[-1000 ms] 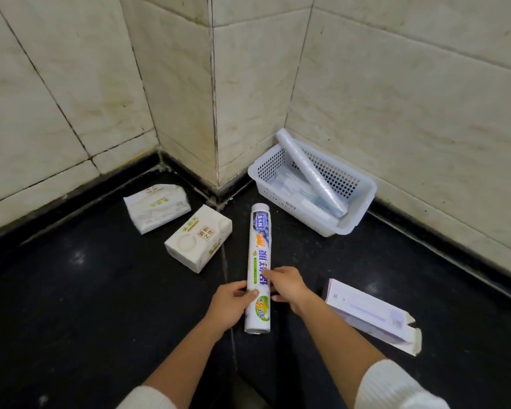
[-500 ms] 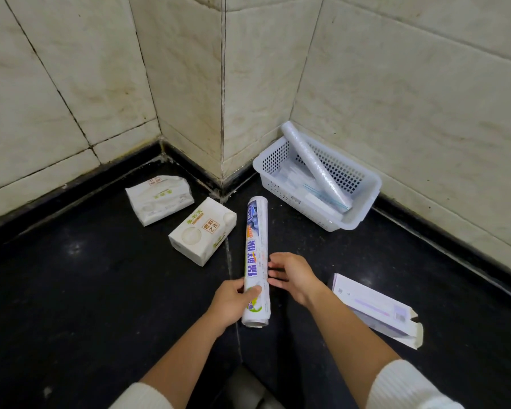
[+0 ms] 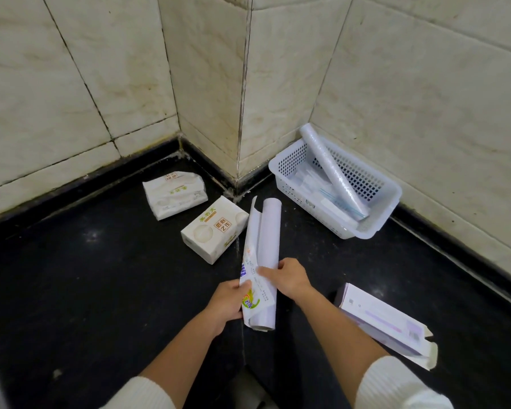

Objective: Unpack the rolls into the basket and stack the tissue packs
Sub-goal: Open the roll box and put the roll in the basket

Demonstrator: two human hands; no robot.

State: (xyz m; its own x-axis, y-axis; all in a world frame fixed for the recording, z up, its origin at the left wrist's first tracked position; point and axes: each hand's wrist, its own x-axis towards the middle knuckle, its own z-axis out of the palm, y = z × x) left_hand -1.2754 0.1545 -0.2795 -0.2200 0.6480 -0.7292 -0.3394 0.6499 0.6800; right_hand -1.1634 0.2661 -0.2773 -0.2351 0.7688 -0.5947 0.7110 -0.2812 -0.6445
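A long white roll (image 3: 269, 231) lies on the dark floor, its printed paper wrapper (image 3: 250, 252) peeled open along its left side. My left hand (image 3: 227, 302) pinches the wrapper's lower edge. My right hand (image 3: 286, 277) presses on the roll's near part. A white perforated basket (image 3: 375, 228) stands against the right wall, holding one unwrapped roll (image 3: 332, 169) propped diagonally over some flat items. Two white tissue packs lie side by side on the floor to the left: one (image 3: 214, 228) touching the wrapper, one (image 3: 174, 194) nearer the wall.
An opened, flat white and purple carton (image 3: 387, 320) lies on the floor right of my right forearm. Tiled walls form a jutting corner (image 3: 242, 113) behind the packs and basket. Dark floor stretches to the left.
The printed wrapper has come open along the roll, baring the plain white roll. My right hand moved onto the roll and my left took the wrapper edge. The camera shifted closer.
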